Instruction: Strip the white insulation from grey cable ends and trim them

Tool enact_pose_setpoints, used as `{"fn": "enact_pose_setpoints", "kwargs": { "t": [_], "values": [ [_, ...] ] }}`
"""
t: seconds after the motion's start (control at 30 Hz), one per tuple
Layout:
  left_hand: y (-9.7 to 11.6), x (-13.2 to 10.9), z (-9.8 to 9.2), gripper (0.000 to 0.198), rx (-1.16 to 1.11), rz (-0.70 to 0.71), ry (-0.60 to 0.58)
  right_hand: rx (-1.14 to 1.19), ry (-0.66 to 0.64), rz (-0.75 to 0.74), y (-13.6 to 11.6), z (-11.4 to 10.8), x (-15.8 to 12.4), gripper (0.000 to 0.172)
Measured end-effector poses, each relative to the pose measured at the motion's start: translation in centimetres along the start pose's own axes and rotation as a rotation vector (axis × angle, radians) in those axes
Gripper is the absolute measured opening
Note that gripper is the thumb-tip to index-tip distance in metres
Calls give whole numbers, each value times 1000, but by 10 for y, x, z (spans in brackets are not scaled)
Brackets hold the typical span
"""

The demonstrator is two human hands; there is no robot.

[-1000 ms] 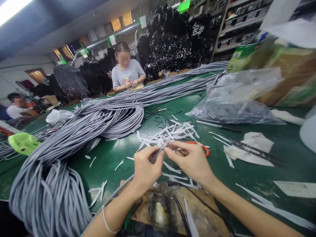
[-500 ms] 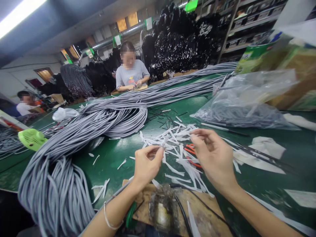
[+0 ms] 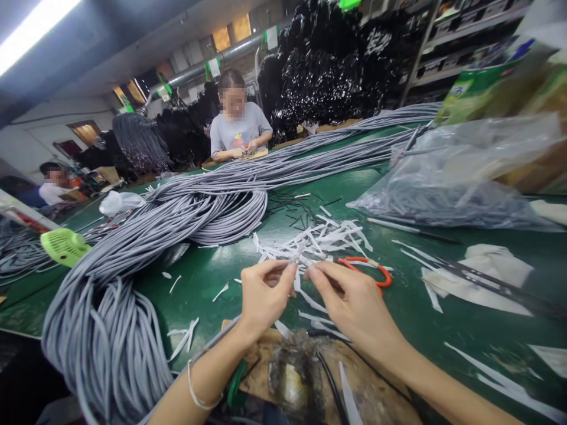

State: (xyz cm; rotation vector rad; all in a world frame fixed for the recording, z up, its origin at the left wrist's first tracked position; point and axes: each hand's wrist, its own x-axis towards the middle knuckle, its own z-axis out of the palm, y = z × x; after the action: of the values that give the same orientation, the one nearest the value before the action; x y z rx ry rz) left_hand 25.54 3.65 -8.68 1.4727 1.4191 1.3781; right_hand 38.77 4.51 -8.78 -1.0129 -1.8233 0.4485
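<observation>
My left hand [image 3: 267, 293] is closed in a pinch over the middle of the bench. A grey cable [image 3: 218, 337] runs up along my left forearm into it, and a small pale end shows above the thumb. Close by on the right, my right hand [image 3: 349, 295] is pinched too, its fingertips almost meeting the left ones; whatever lies between them is too small to make out. White strips [image 3: 328, 236] lie in a loose pile just beyond both hands. Orange-handled scissors [image 3: 384, 275] rest behind my right hand, partly covered by it.
Bundled grey cables [image 3: 110, 348] fill the left and cross the green bench [image 3: 212, 265]. Below my hands is a stained board [image 3: 376, 383] carrying a grimy block [image 3: 290, 378]. Long dark tweezers [image 3: 491, 283] and a plastic bag [image 3: 460, 195] are right. A co-worker [image 3: 241, 127] sits opposite.
My right hand has moved left and slightly down to meet my left hand, its fingers closing into a pinch. The orange handles behind it are now more exposed. My left hand stays nearly still.
</observation>
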Motion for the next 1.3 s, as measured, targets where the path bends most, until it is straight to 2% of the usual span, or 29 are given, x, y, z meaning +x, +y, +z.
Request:
{"fn": "enact_pose_setpoints", "kwargs": {
  "t": [0.23,0.6,0.83,0.93,1.0,1.07,1.13,1.23,1.3],
  "values": [
    [-2,-1,-5,11,298,248,89,-44,16,-23,0,0,-1,33],
    [-2,-1,-6,7,370,364,129,-187,53,-127,0,-3,-2,33],
    [-7,-6,-5,9,495,592,79,-171,30,-136,0,-2,-2,33],
    [-11,-2,-3,10,541,512,39,-113,46,-219,-7,-3,-6,29],
    [-13,3,-2,8,537,349,-7,-70,73,-351,-11,-4,-9,23],
    [-12,7,-2,11,467,207,-32,-34,79,-385,-11,-4,-9,21],
    [-9,9,-2,16,362,145,-18,-13,107,-229,-6,-5,-7,22],
    [-3,6,-2,19,252,142,-8,102,192,134,6,-4,1,17],
    [-2,3,-2,19,217,157,-33,238,156,297,11,-2,5,28]
  ]
}}
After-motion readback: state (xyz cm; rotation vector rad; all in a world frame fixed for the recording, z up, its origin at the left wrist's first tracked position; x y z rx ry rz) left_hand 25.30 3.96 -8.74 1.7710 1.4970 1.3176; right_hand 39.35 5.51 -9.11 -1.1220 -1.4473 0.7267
